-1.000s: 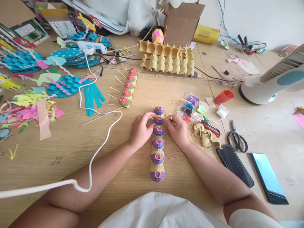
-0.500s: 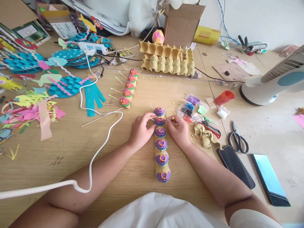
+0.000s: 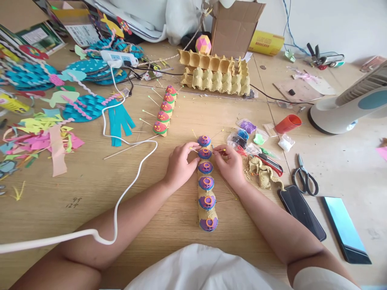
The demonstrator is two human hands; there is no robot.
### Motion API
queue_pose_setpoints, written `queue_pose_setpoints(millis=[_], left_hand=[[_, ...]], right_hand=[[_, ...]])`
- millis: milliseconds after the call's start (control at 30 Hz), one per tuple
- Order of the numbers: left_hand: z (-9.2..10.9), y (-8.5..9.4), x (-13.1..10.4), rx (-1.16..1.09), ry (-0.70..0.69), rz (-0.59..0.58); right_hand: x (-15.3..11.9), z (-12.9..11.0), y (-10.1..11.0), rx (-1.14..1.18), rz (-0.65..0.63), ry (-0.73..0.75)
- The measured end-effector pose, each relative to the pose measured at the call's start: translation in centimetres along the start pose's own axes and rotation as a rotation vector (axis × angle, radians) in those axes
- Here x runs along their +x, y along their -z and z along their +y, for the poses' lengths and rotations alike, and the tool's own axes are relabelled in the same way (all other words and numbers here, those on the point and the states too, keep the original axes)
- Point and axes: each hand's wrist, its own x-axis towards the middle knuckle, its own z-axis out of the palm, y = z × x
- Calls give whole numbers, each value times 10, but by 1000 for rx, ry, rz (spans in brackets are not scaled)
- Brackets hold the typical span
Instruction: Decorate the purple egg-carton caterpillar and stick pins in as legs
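Note:
A strip of egg carton [image 3: 207, 192] lies lengthwise before me, its several bumps covered in purple and blue with orange rings. My left hand [image 3: 182, 164] grips its left side near the second bump from the far end. On the opposite side, my right hand [image 3: 229, 163] pinches a thin yellow-tipped stick [image 3: 223, 150] against that same bump. Other yellow-tipped sticks stand out from the far end. Further back at the left lies a similar strip [image 3: 163, 117] with red and green bumps and green-tipped sticks.
A white cable [image 3: 133, 179] crosses the left side. To the right are clay packets [image 3: 248, 126], a red cutter [image 3: 270, 164], scissors [image 3: 304, 177] and two phones [image 3: 302, 211]. Empty egg cartons [image 3: 220, 80] lie behind; a fan [image 3: 326, 114] stands at right.
The view has shifted slightly. Both hands keep their places at the strip, and the right fingers have opened a little around the stick.

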Motion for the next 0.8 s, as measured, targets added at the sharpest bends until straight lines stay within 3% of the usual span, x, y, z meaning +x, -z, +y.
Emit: queue_pose_setpoints(millis=[800], left_hand=[[0,-1,0,-15,0,-6]], right_hand=[[5,3,2,115,-17,-156]])
